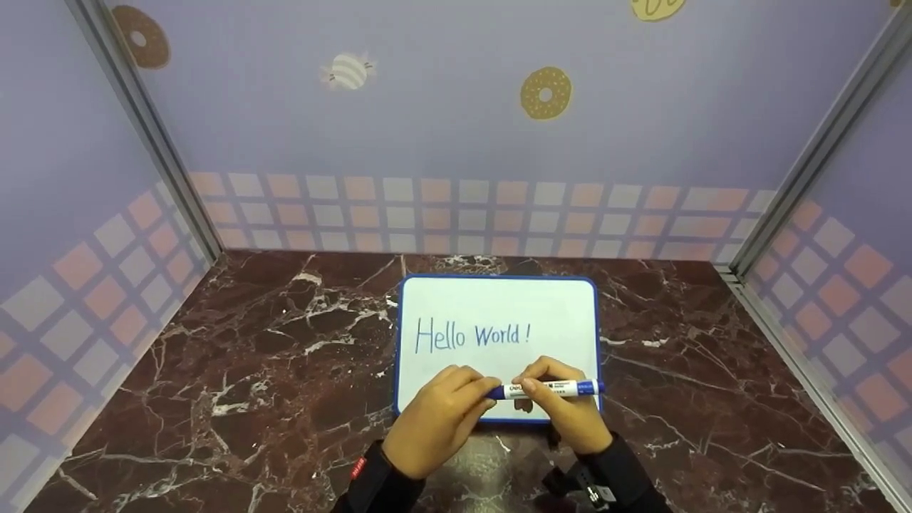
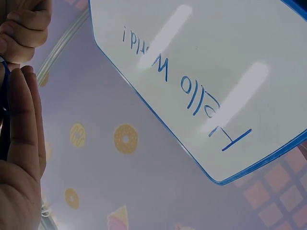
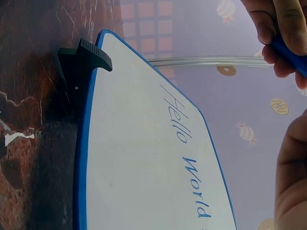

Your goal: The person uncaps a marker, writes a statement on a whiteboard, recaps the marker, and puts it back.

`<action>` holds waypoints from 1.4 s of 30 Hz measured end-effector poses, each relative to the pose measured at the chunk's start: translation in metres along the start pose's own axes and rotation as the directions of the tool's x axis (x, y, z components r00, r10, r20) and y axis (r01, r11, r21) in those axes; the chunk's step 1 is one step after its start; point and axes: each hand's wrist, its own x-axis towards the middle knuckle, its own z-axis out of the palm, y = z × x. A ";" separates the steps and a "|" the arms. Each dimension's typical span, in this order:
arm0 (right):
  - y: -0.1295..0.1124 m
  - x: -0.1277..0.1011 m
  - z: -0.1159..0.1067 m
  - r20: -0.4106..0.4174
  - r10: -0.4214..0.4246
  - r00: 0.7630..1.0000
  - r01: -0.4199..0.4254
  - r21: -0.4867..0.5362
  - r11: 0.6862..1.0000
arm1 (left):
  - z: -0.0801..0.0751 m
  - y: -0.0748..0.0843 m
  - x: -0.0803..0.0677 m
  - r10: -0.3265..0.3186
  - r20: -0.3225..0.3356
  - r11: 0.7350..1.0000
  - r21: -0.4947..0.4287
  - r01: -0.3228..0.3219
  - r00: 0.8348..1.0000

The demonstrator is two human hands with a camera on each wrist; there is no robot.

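Blue-and-white plastic marker lies left-right above the blue-framed whiteboard; left hand and right hand, 2 curled grips, pinch opposite ends.

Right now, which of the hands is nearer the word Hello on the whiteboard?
Left. The left hand holds the marker almost directly below Hello; the right hand grips it farther right, under the exclamation mark.

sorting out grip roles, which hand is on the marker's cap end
The left hand: its fingers pinch the marker at its left tip. The right hand holds the barrel.
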 end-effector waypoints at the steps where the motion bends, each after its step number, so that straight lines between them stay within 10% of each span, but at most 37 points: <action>1: 0.000 0.000 0.000 0.004 -0.007 1.000 0.007 0.004 1.000 | 0.000 0.000 0.000 0.000 -0.001 1.000 -0.001 0.000 1.000; 34: -0.009 -0.002 -0.023 0.139 0.124 0.983 -0.128 0.016 0.992 | -0.013 -0.012 -0.003 -0.051 0.037 0.999 0.009 0.051 0.998; 42: -0.010 -0.007 -0.030 0.115 0.138 0.984 -0.119 -0.162 0.980 | -0.012 -0.014 -0.004 -0.053 0.038 0.999 0.009 0.053 0.998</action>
